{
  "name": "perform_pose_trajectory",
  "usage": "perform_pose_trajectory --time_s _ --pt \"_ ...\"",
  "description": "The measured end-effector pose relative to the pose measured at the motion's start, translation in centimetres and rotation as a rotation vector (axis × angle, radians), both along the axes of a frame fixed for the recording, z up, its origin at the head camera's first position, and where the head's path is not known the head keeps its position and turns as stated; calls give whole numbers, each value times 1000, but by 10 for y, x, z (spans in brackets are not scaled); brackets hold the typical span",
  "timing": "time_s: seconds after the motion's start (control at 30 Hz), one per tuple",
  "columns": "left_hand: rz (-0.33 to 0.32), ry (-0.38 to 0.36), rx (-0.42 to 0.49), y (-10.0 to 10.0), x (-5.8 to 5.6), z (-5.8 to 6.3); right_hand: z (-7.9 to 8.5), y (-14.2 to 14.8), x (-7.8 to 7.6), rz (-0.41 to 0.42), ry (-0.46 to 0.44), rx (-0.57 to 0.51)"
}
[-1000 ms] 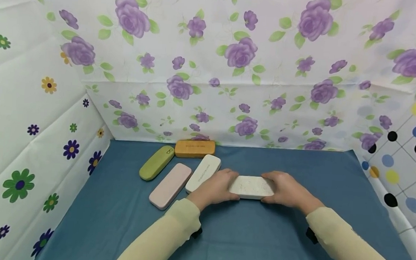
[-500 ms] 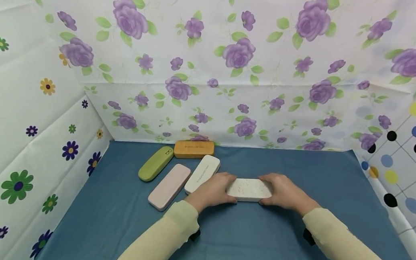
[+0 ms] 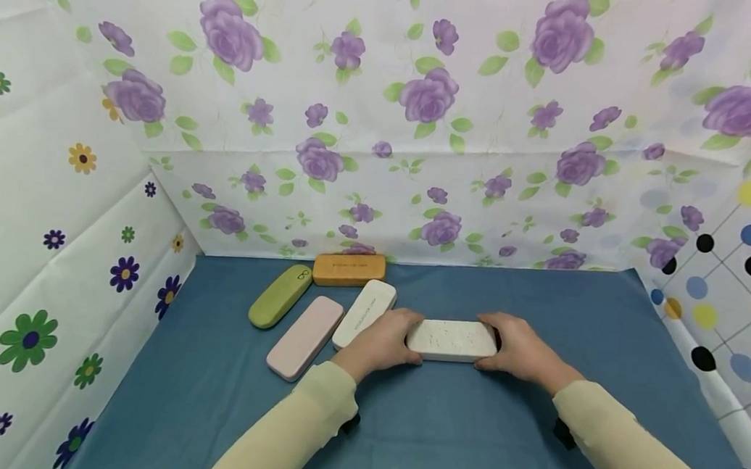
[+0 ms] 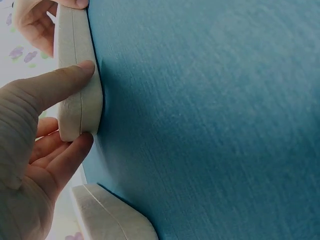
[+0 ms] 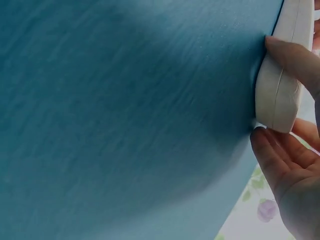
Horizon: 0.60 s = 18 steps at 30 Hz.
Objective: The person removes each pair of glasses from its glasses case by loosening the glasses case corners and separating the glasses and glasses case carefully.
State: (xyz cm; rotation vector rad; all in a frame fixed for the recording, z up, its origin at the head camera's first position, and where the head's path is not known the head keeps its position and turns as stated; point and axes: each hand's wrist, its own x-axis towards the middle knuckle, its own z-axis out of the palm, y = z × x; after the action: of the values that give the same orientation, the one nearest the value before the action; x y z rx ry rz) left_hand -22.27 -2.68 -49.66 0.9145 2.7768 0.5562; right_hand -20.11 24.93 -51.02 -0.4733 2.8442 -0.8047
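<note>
White speckled case (image 3: 452, 336) lies lengthwise from left to right. Our left hand (image 3: 382, 344) grips one end, our right hand (image 3: 523, 350) the other.

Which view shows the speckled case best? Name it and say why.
The head view: nearly the whole top of the speckled case shows between the left hand and right hand. The left wrist view shows its side, partly covered by both hands; the right wrist view shows its side, cut off by the frame.

Blue tabletop (image 3: 595, 319) lies open at centre right. Four cases (image 3: 305, 338) left of centre block passage beside the left hand (image 3: 383, 344).
</note>
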Motion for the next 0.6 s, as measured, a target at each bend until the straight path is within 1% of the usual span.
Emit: perform_pose_trajectory --time_s 0.13,0.23,0.33,0.5,0.6 --pt "9 -1 11 0 0 2 0 3 2 -26 -6 -67" --pt "8 -13 20 0 -1 1 -1 3 3 -52 -17 -86" --pt "13 -25 33 0 0 -1 -2 3 5 -64 -11 -101" --pt "46 -33 57 -2 2 -6 -6 1 8 -67 -9 -131" --pt "44 -32 74 -3 4 -8 -9 0 10 -74 -18 -140"
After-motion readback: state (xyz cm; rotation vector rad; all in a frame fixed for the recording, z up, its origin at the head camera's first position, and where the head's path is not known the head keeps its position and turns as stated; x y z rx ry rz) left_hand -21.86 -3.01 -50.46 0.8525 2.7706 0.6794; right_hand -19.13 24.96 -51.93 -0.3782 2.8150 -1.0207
